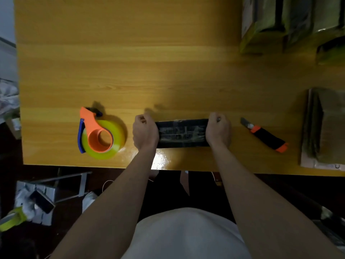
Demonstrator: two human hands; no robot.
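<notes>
Hidden ends, cropped stacks.
Both ends of the black package (182, 133) are covered by left hand (145, 131) & right hand (218, 130), which grip it; fingertips tucked out of sight. Print under its wrap is too blurry to read. Bag stacks (291, 21) top right are blurred, cut by top & right edges; pile (324, 128) at right cut by right edge. Tape roll (11, 220) on floor cropped at left edge.
</notes>
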